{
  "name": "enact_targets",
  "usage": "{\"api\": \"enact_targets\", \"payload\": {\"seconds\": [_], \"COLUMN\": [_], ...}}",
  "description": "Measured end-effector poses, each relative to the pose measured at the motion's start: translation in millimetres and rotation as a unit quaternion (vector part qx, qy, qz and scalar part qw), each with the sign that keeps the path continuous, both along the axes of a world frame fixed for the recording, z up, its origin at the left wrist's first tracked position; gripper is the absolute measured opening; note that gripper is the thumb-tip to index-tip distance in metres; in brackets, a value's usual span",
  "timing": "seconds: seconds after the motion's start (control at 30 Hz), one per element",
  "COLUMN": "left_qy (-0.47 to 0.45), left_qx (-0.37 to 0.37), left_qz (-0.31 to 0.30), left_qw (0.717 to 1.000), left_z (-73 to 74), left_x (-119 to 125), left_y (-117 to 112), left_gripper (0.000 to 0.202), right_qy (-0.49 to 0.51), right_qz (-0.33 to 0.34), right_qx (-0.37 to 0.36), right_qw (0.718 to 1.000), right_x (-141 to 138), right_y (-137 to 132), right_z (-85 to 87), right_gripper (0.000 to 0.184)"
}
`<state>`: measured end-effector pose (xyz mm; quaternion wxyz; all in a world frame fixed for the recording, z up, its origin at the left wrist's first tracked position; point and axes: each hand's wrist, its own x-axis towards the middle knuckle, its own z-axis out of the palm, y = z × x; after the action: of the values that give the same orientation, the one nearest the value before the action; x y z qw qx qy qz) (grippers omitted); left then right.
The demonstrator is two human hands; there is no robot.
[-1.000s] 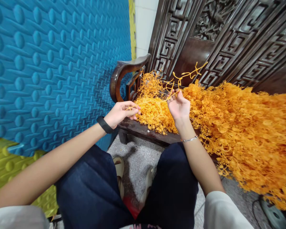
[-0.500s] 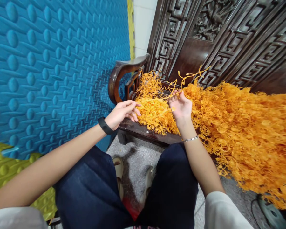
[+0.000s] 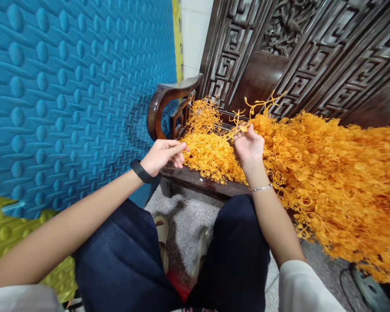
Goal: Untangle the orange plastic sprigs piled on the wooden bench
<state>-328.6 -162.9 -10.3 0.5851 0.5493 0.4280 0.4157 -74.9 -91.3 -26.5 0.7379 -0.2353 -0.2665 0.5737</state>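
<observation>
Between my hands runs a thin orange plastic branch (image 3: 265, 103) with small forked twigs, its upper end rising past my right hand. My right hand (image 3: 249, 145), palm turned up, pinches the branch between thumb and fingertips. My left hand (image 3: 167, 152) has its thumb pressed against the forefinger at the lower left end of the stem, the other fingers loosely curled. Below and behind the hands, a loose heap of orange plastic branches (image 3: 211, 158) lies on the dark wooden bench (image 3: 195, 184). The stem's thin part blends into that heap.
A far larger pile of orange branches (image 3: 338, 182) spreads to the right. Left of the bench's curved armrest (image 3: 156, 108) stands a blue textured foam mat (image 3: 78, 86). A carved wooden backrest (image 3: 273, 65) rises behind. A grey-green object with a cable (image 3: 370, 286) sits at lower right.
My left hand has drawn slightly left and its thumb and forefinger have closed together. My right hand has shifted a little right, with the branch held in it.
</observation>
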Motion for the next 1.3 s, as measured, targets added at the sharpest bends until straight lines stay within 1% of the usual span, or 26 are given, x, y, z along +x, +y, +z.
{"api": "enact_targets", "payload": {"seconds": [0.1, 0.17, 0.3, 0.4, 0.5, 0.57, 0.7, 0.77, 0.9, 0.97, 1.03, 1.1, 1.2, 1.3], "left_qy": [-0.010, -0.010, 0.000, 0.016, 0.017, 0.013, 0.010, 0.008, 0.002, -0.002, -0.007, -0.011, -0.015, -0.007], "left_qx": [-0.006, -0.012, -0.028, -0.021, 0.020, 0.043, 0.054, 0.054, 0.068, 0.079, 0.085, 0.082, 0.074, 0.066], "left_qz": [-0.014, -0.037, -0.090, -0.103, -0.080, -0.059, -0.012, 0.000, -0.028, -0.045, -0.048, -0.040, -0.010, 0.020], "left_qw": [1.000, 0.999, 0.996, 0.994, 0.996, 0.997, 0.998, 0.998, 0.997, 0.996, 0.995, 0.996, 0.997, 0.998], "left_z": [-1.5, -3.3, -6.7, -7.5, -6.8, -6.0, -4.8, -4.8, -5.6, -5.5, -4.5, -2.7, 0.1, 0.5], "left_x": [0, -1, -1, -1, -1, -2, -3, -3, -6, -7, -7, -8, -9, -10], "left_y": [1, 2, 4, 4, 3, 3, 3, 3, 2, 0, -1, -3, -3, -2], "left_gripper": [0.012, 0.009, 0.008, 0.006, 0.008, 0.010, 0.013, 0.014, 0.012, 0.011, 0.011, 0.013, 0.014, 0.013], "right_qy": [-0.005, -0.006, -0.002, 0.020, 0.040, 0.030, -0.005, -0.006, -0.018, -0.046, -0.080, -0.116, -0.161, -0.178], "right_qz": [-0.018, -0.028, -0.014, -0.026, -0.048, -0.053, -0.035, -0.026, -0.023, -0.032, -0.039, -0.034, -0.010, 0.005], "right_qx": [-0.004, -0.010, -0.020, -0.030, -0.042, -0.043, -0.033, -0.037, -0.066, -0.094, -0.112, -0.100, -0.048, 0.001], "right_qw": [1.000, 1.000, 1.000, 0.999, 0.997, 0.997, 0.999, 0.999, 0.997, 0.994, 0.990, 0.988, 0.986, 0.984], "right_x": [3, 4, 8, 8, 6, 5, 6, 8, 7, 4, -1, -7, -16, -23], "right_y": [2, 4, 8, 7, 6, 5, 7, 8, 11, 11, 9, 5, -3, -10], "right_z": [-1.5, -3.5, -7.0, -5.5, -2.4, -1.8, -4.6, -6.1, -8.4, -9.5, -10.1, -9.2, -4.4, 2.0], "right_gripper": [0.022, 0.022, 0.021, 0.025, 0.029, 0.028, 0.025, 0.024, 0.023, 0.022, 0.020, 0.018, 0.016, 0.015]}}
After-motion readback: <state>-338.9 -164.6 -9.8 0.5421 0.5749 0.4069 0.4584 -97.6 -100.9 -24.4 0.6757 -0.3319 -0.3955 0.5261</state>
